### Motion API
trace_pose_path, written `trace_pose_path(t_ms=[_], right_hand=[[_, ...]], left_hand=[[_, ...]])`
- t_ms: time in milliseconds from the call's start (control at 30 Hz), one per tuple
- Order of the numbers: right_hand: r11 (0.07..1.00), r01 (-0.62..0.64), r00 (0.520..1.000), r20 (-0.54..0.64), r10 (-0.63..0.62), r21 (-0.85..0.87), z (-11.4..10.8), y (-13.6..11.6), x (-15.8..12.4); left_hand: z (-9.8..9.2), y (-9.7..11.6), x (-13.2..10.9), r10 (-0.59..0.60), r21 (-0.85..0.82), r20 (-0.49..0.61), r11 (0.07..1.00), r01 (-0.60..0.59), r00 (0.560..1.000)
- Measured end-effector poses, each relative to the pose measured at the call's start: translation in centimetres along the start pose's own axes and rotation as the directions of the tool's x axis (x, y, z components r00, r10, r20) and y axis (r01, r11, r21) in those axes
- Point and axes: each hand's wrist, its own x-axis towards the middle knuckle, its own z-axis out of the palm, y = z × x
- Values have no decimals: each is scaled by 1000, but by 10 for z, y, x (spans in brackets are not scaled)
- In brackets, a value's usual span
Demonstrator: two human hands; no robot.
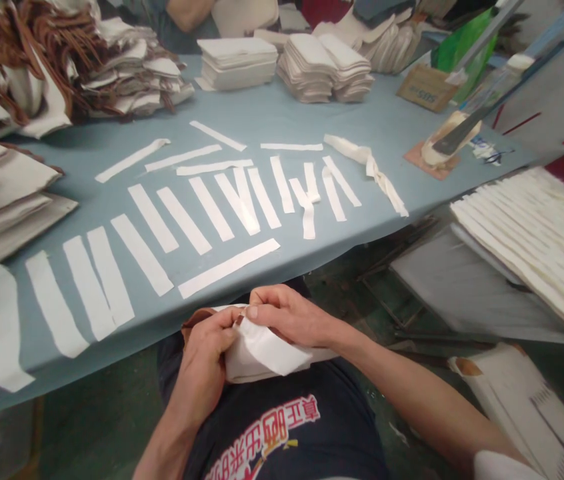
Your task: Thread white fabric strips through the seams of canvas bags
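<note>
Below the table's front edge, over my lap, both hands hold a folded white fabric piece (267, 353) with a brown edge. My left hand (205, 360) is closed, pinching its upper left part. My right hand (287, 317) is closed too, with the thumb and fingers pinched on the fabric's top edge, touching the left fingers. On the blue table (262, 120) in front of me lie several white strips (182, 213), side by side. One long strip (229, 268) lies crosswise nearest my hands.
Stacks of white cut pieces (325, 67) stand at the back. A heap of white and brown pieces (62, 60) fills the far left. A glue brush on a small pad (445, 143) rests at the right. A pile of cream sheets (537, 233) lies beside the table. Another person's arm (187, 13) shows at the top.
</note>
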Motion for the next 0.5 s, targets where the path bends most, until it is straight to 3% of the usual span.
trace_pose_path(t_ms=[200,267,333,433,500], right_hand=[[991,89,996,3,-89,-97,-8,-1,0],[979,105,993,-26,-112,-175,-9,-3,-7],[932,74,986,-114,-122,-354,-5,-3,-17],[753,-52,945,-276,-176,-656,6,6,-29],[705,-46,942,-267,-206,-708,12,21,-30]], left_hand=[[-3,4,-2,-27,39,83,999,24,996],[-3,4,-2,-8,99,45,995,3,999],[-2,3,-2,39,178,-21,983,-35,999],[-1,-3,-4,128,298,-145,951,-80,981],[-2,-10,-4,168,351,-220,933,-82,961]])
